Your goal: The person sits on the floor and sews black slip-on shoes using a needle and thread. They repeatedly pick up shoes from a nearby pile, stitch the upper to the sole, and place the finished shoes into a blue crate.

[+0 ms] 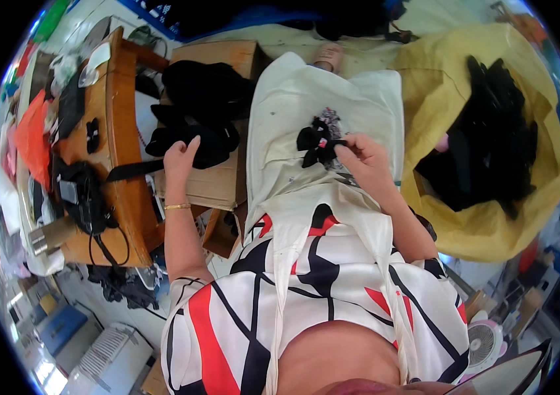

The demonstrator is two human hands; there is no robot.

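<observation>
Brown wood forms the table at left. Right of it, the left hand sits over black fabric pieces on a cardboard box; whether its fingers grip any, I cannot tell. Above the white apron, the right hand pinches a black bow, apparently midway through handling. Fabric remains on the box; whether the black items in the far-right yellow sack are finished is unclear. No writing is legible.

Black petalled cloth, above white apron, black strip, angled
</observation>
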